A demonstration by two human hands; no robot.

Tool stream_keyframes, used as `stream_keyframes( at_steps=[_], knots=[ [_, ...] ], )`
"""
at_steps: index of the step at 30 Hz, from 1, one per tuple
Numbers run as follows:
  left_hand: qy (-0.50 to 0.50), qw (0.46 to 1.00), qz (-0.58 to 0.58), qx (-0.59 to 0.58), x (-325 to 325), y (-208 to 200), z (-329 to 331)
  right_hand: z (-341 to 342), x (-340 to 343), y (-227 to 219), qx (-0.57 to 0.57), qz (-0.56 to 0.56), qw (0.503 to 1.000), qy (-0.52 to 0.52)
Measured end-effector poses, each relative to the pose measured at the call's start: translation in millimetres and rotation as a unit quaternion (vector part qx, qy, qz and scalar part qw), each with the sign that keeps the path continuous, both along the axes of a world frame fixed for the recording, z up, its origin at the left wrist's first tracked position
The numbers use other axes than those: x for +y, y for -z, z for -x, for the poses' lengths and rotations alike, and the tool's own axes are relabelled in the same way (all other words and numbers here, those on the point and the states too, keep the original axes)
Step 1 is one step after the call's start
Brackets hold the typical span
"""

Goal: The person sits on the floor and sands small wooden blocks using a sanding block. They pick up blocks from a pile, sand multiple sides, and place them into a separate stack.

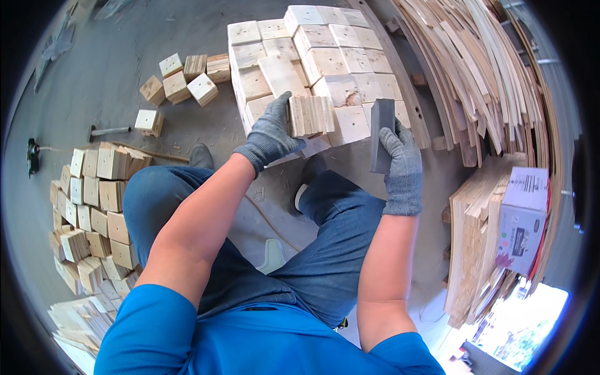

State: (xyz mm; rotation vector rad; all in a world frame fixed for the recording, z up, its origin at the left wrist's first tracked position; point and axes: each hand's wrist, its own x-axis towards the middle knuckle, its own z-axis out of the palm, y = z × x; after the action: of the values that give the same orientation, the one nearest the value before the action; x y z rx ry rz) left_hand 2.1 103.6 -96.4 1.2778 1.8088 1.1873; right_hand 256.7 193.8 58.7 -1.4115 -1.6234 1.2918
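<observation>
My gloved left hand point(272, 132) is closed around a plywood block point(311, 117), its layered edge grain facing me. A dark grey, flat rectangular block point(382, 136) stands upright in my gloved right hand point(401, 161), fingers wrapped round its right side. The two held pieces are apart. Right behind them rises a stack of pale wooden blocks point(359, 87), many with small holes in their faces. One longer pale piece point(280, 75) lies on top of that stack, just beyond my left hand.
Loose blocks point(177, 87) and a hammer point(111, 130) lie on the floor at the left, near a large block pile point(94, 194). Long wood strips point(462, 69) are heaped at the far right. Nearer stand stacked boards point(472, 244) and a carton point(524, 215).
</observation>
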Motion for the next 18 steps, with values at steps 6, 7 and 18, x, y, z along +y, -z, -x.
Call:
stream_keyframes(
  at_steps=[6, 7, 18],
  knots=[
    [-0.006, 1.0, 0.006, -0.005, 8.5, 11.4, -1.3, -12.3, 5.5, -3.3, -0.043, -0.063, 0.997, -0.005],
    [-0.005, 1.0, 0.009, -0.015, 9.5, 12.2, -1.1, -14.2, 6.1, -4.9, -0.037, -0.068, 0.997, -0.007],
    [0.048, 0.998, 0.017, -0.029, 2.4, -5.0, 19.6, -26.6, 12.4, -0.2, -0.029, -0.101, 0.994, -0.013]
  ],
)
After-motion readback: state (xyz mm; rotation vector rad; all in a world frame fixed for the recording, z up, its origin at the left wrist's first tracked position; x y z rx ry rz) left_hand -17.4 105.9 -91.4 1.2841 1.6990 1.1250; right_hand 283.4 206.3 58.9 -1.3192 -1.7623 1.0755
